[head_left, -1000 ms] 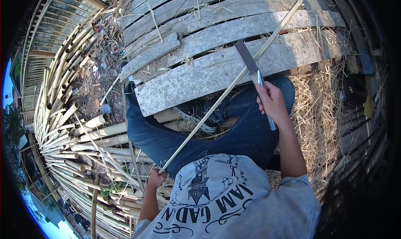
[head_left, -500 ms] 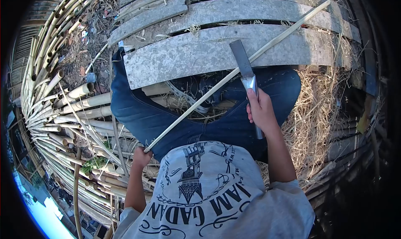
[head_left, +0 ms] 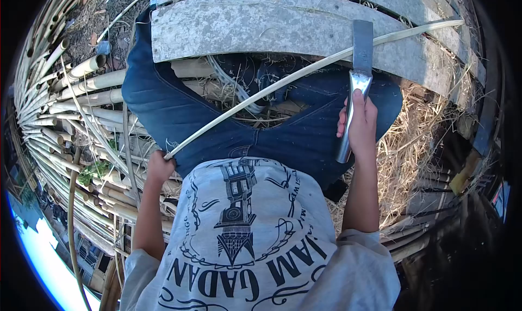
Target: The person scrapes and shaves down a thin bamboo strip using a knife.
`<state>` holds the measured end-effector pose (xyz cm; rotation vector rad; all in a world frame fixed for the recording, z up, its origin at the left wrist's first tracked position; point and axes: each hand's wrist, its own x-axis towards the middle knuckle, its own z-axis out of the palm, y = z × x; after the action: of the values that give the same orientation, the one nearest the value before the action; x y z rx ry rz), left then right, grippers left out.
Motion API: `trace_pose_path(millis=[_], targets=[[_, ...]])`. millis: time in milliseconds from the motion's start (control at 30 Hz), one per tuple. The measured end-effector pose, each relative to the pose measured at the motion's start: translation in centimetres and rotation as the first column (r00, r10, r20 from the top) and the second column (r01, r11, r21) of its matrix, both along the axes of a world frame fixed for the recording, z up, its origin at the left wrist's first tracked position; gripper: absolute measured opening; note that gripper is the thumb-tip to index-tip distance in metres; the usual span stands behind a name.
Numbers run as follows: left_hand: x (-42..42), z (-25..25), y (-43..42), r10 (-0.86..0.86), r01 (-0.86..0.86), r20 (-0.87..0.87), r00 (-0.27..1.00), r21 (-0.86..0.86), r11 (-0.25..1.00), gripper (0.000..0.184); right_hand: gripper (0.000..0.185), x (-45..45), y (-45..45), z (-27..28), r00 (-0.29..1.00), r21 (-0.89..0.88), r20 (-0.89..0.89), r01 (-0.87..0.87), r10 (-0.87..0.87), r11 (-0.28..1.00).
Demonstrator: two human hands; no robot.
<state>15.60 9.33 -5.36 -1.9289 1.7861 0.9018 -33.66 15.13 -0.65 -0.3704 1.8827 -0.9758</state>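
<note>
A long, pale bamboo strip [head_left: 239, 106] runs diagonally over my lap to the upper right, bowed slightly. Its near end is gripped in my left hand [head_left: 161, 166], beside my hip. In my right hand [head_left: 361, 123] is a knife with a short, square-ended blade [head_left: 362, 47] and a shiny metal tube handle [head_left: 344, 142]. My thumb lies along the handle, with my fingers wrapped round it. The blade crosses in front of the strip near the plank edge; whether its edge bites into the strip I cannot tell.
Weathered wooden planks [head_left: 234, 25] form a low platform before my knees. Many bamboo poles [head_left: 89, 85] lie fanned out at the left. Straw-like shavings [head_left: 405, 148] are heaped by my right leg. A dark beam [head_left: 492, 112] stands at the far right.
The knife has moved right along the strip, towards its far end. The strip now bows more. My view has shifted, showing less of the planks.
</note>
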Motion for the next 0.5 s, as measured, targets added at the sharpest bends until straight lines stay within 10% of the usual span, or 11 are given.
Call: trace_pose_path(millis=[333,500], targets=[[2.2,-1.9,0.5,-0.019,0.019,0.030,0.999,0.008,1.000,0.032,0.045,1.5,1.1,-0.2,0.985,-0.027,0.154,0.085,-0.079,0.996],[-1.4,0.4,-0.7,-0.014,0.013,0.062,0.998,0.018,1.000,0.031,0.038,7.3,2.0,0.0,0.911,0.050,0.328,-0.281,0.250,0.958]])
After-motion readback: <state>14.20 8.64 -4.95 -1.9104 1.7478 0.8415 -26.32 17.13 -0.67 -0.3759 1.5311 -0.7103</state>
